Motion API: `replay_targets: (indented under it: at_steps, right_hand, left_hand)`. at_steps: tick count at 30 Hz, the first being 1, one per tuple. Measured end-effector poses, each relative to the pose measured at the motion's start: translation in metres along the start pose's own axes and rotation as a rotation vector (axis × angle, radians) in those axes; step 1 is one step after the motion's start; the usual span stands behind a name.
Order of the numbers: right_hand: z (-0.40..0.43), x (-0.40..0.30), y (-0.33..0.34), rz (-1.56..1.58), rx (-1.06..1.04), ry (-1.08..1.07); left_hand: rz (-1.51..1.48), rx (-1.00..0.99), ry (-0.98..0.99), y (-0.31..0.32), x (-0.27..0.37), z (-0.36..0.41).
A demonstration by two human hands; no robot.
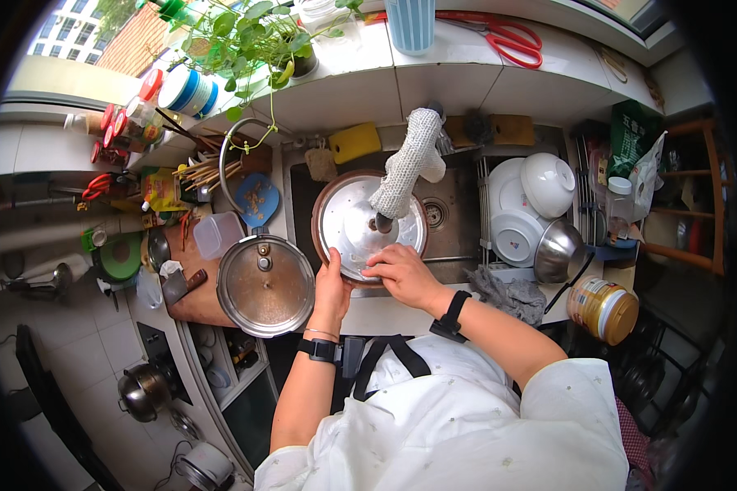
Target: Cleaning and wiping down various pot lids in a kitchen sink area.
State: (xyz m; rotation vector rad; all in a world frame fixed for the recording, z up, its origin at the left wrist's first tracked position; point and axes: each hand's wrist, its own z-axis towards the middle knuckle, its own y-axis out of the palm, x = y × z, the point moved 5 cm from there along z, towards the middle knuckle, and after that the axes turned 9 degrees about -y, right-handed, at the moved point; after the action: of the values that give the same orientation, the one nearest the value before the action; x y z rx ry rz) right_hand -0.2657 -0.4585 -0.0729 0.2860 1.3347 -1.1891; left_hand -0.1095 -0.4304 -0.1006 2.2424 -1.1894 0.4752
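Note:
A round metal lid or pan (344, 208) with a brown rim lies over the left part of the sink, beneath a faucet wrapped in white knitted cloth (408, 159). My left hand (333, 288) grips its near left rim, thumb on top. The fingers of my right hand (405, 276) are bent onto the near part of its metal surface; whether they pinch something small there is hidden. A pressure cooker lid (267, 301) rests on the counter to the left, its inner side facing up.
On the right are a rack with white bowls (546, 184), a steel bowl (559, 248), a grey rag (516, 297) and a gold-lidded jar (602, 310). Leftward, a cleaver (184, 286) and a plastic container (218, 235) lie on a wooden board (209, 310). The sink drain (434, 213) shows beside the faucet.

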Motion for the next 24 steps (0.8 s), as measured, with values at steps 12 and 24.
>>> replay_targets:
  at_steps: [12,24]
  right_hand:
    - [0.014,-0.001,0.007,0.130,0.152,0.067]
    - [-0.016,0.023,-0.044,-0.015,-0.135,0.007]
  left_hand:
    - [0.093,-0.014,-0.126,0.014,-0.012,0.014]
    - [-0.089,-0.005,-0.072,0.007,0.007,0.014]
